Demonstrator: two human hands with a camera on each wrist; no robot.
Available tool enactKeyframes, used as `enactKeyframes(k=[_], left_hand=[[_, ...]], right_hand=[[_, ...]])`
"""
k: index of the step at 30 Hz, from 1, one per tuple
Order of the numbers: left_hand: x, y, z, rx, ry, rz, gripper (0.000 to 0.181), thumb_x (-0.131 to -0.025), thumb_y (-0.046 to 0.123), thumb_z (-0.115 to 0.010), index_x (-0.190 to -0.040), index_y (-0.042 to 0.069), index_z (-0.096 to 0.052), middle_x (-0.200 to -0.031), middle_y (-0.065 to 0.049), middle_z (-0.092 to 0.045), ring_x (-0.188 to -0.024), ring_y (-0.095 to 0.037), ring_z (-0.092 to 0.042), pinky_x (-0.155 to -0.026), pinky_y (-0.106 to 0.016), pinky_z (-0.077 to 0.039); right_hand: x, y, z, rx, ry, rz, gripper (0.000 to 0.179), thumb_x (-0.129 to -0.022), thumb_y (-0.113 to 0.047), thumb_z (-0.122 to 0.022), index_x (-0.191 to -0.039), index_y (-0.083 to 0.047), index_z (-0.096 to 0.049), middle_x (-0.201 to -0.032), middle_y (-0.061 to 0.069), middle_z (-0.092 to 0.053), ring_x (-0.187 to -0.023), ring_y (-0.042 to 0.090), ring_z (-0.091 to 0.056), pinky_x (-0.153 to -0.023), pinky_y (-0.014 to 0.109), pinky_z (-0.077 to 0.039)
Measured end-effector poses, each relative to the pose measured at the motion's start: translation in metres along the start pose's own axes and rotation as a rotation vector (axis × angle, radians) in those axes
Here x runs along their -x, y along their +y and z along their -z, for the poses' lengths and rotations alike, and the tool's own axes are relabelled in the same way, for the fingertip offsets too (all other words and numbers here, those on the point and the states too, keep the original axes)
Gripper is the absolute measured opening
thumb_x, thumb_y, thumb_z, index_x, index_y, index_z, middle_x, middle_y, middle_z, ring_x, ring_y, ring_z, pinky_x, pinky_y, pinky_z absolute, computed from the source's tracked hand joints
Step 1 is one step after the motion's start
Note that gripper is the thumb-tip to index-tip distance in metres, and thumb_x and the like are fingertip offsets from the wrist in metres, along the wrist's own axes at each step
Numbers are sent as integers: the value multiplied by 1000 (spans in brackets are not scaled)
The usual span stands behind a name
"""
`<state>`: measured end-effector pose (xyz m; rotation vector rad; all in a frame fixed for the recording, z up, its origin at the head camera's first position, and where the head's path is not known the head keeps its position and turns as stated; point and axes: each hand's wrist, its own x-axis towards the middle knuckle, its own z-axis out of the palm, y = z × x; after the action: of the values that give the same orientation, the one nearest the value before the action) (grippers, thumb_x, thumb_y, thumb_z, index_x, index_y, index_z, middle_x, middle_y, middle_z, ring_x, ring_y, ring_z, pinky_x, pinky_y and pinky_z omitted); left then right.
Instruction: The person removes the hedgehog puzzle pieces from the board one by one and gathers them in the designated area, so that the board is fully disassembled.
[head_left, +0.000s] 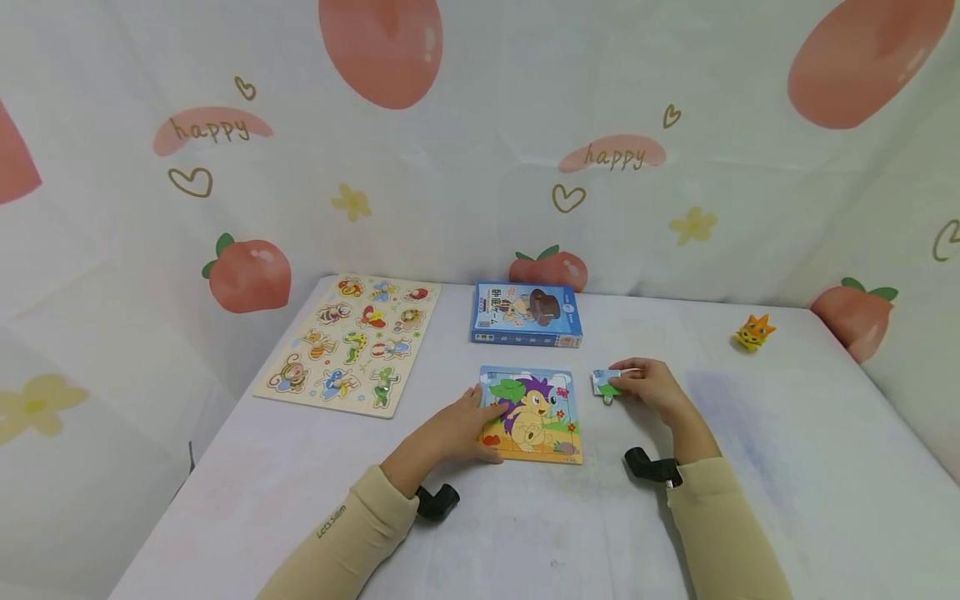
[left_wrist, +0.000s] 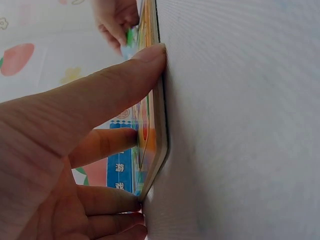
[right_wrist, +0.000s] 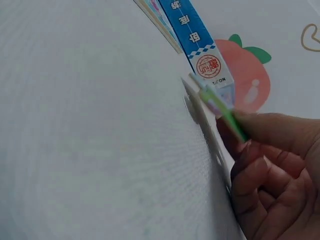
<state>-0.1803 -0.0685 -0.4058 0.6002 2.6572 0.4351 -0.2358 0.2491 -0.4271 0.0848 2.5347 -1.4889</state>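
In the head view a square hedgehog jigsaw puzzle point(head_left: 538, 417) lies flat on the white table. My left hand point(head_left: 459, 427) rests at its left side, thumb on the near edge, one finger reaching onto the picture. The left wrist view shows the thumb and other fingertips of that hand point(left_wrist: 60, 135) right at the board's edge point(left_wrist: 159, 125). To the right of the board, my right hand point(head_left: 651, 387) pinches a blue and green puzzle piece point(head_left: 604, 385) between thumb and fingers. Seen edge-on in the right wrist view, the piece point(right_wrist: 222, 110) is held close over the table.
A wooden board with insect pictures point(head_left: 352, 342) lies at the back left. Behind the puzzle is a blue box point(head_left: 527, 314). A small orange and yellow toy point(head_left: 753, 332) stands at the back right. A printed curtain point(head_left: 465, 192) hangs behind the table.
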Motion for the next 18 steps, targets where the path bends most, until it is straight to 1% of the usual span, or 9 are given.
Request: enactKeyframes(k=[4, 11, 15, 18], left_hand=[[0, 0, 0, -4, 3, -3, 76, -76, 43, -73, -141, 21, -42, -154, -20, -20, -142, -35, -21, -110, -50, -31], [0, 0, -1, -15, 7, -3, 76, -76, 43, -74, -141, 22, -42, -153, -20, -20, -142, -35, -22, -110, -50, -32], [0, 0, 0, -15, 6, -6, 76, -75, 43, -74, -141, 21, -42, -153, -21, -20, -142, -35, -22, -110, -50, -31], [1, 0, -1, -14, 8, -8, 76, -76, 43, -74, -141, 21, -42, -153, -21, -20, -142, -35, -22, -110, -50, -32]], right_hand=[[-2, 2, -3, 40, 42, 17, 38, -89, -14, -62, -119, 8, -56, -66, -9, -55, -58, 5, -45, -53, 22, -41], [-2, 1, -10, 94, 96, 41, 34, -87, -12, -65, -113, 8, -60, -78, 0, -54, -63, 9, -46, -53, 21, -45], [-3, 2, -12, 111, 118, 39, 30, -85, -10, -66, -108, 9, -62, -78, 2, -53, -64, 10, -47, -53, 19, -46], [-3, 4, -12, 116, 120, 45, 29, -84, -9, -67, -107, 8, -63, -78, 2, -53, -65, 9, -48, -53, 18, -47]])
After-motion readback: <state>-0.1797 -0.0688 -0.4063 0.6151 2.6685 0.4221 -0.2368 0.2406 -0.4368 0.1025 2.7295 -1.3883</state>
